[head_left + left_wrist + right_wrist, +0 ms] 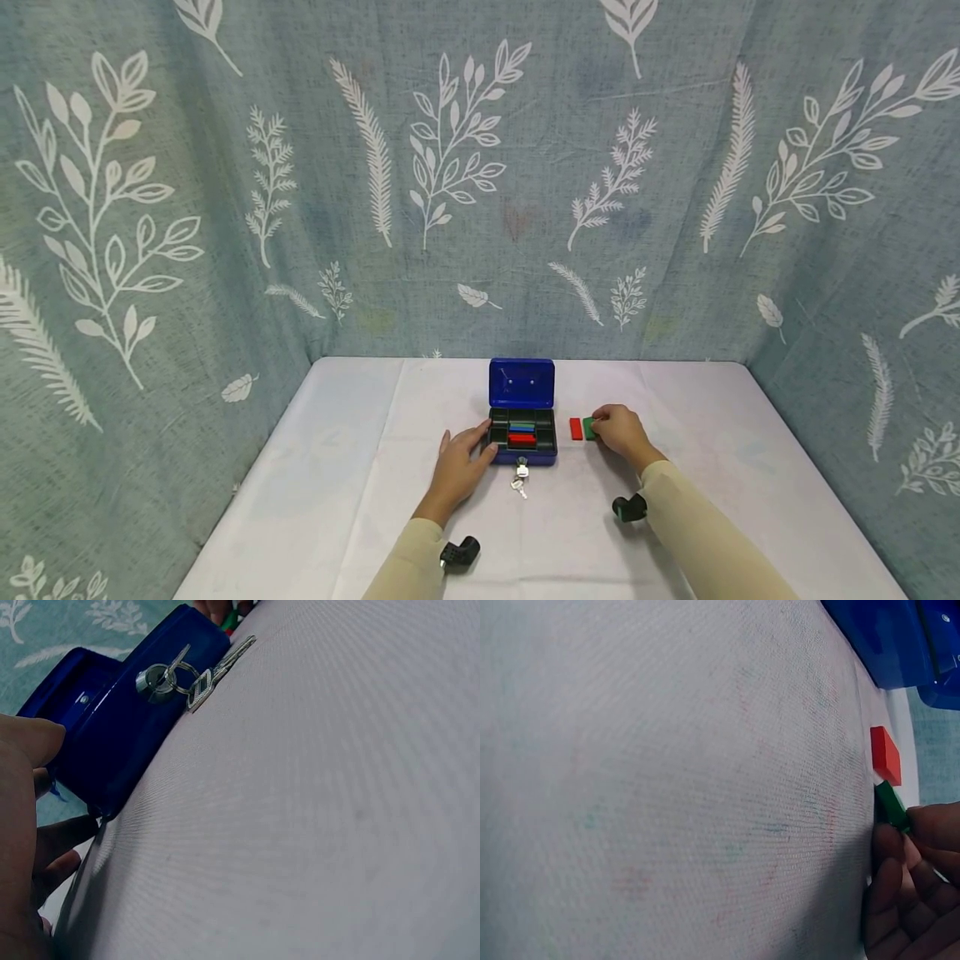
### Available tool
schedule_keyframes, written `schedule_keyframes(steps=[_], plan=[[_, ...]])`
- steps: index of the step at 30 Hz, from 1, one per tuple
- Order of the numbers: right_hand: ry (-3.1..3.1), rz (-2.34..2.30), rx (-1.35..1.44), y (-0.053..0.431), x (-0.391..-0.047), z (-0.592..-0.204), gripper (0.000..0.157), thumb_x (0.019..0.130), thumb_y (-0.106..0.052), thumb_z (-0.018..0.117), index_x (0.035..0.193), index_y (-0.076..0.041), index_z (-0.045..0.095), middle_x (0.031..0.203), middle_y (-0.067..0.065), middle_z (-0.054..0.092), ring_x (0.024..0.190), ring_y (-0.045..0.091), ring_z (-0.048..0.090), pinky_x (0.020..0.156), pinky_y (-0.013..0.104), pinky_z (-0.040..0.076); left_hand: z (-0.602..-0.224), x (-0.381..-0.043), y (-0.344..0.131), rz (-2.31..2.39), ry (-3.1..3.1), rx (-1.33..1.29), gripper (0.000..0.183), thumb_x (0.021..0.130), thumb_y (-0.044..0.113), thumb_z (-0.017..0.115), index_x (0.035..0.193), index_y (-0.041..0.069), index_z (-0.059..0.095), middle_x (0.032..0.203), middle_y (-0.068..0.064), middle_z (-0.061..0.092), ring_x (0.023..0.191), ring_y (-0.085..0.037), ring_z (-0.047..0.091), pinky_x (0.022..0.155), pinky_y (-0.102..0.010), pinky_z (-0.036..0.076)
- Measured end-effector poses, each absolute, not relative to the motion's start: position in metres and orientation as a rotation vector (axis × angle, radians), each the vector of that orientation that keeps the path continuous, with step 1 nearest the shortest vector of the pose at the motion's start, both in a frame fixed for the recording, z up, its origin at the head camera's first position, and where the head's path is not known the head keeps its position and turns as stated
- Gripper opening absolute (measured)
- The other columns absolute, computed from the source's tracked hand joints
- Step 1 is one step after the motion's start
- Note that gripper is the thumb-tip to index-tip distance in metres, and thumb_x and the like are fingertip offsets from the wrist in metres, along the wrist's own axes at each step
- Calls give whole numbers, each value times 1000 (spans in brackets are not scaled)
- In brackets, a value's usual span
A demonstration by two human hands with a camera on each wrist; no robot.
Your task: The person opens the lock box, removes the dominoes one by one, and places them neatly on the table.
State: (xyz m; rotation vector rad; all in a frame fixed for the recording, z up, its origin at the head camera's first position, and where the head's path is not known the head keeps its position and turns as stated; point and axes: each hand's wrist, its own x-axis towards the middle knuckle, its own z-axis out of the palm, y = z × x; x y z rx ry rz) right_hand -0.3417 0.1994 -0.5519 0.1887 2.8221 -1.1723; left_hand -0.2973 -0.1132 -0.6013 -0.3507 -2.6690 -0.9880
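A small blue cash box [522, 459] stands with its lid [522, 383] raised; red, green and blue blocks [522, 438] lie in its dark inner tray [544, 431]. My left hand [459, 468] touches the box's left side, fingers and thumb spread against it. In the left wrist view the thumb [37, 739] lies near the upper edge. With thumb and fingertips, my right hand [622, 428] pinches a green block [892, 805] at the table, right of the box. A red block [576, 428] lies between that green block and the box.
A key sits in the front lock, and a second key [519, 487] hangs from its ring onto the white tablecloth [375, 500]. Patterned curtains [480, 275] enclose the table's back and sides. Each wrist carries a black camera mount [628, 507].
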Motion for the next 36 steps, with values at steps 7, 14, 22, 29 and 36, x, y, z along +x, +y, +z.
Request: schedule_keyframes(steps=[7,14,22,29,36], plan=[[2834,-1088,200,199,-344,-553,21,89,-9,64,106,1,70,97,9,68,83,23,58,76,39,51,-600,-298,-114,-997,-2673,-358,51,95,44,58,141,22,55,132,-3,60,126,-22,51,115,-56,10],[2833,-1101,199,199,-345,-553,23,90,-12,63,107,2,69,99,10,68,83,23,58,75,38,52,-601,-298,-114,-984,-2652,-377,50,95,42,58,140,21,55,131,-4,61,125,-23,52,114,-58,11],[2817,-1112,219,203,-344,-548,25,90,-13,63,109,2,69,101,12,68,86,24,59,76,40,52,-598,-297,-114,-975,-2656,-376,50,95,42,58,140,20,55,131,-4,61,125,-23,52,114,-58,13],[2746,-1230,242,205,-342,-541,26,91,-14,64,112,1,68,100,10,67,83,22,59,72,35,53,-598,-297,-114,-968,-2647,-382,51,94,42,58,140,20,56,130,-5,62,124,-24,53,113,-59,14],[2649,-1428,194,200,-337,-534,28,93,-12,63,117,2,65,98,10,66,78,21,60,68,32,55,-599,-297,-114,-973,-2644,-387,50,94,41,58,140,19,56,130,-4,62,125,-23,53,113,-59,13]])
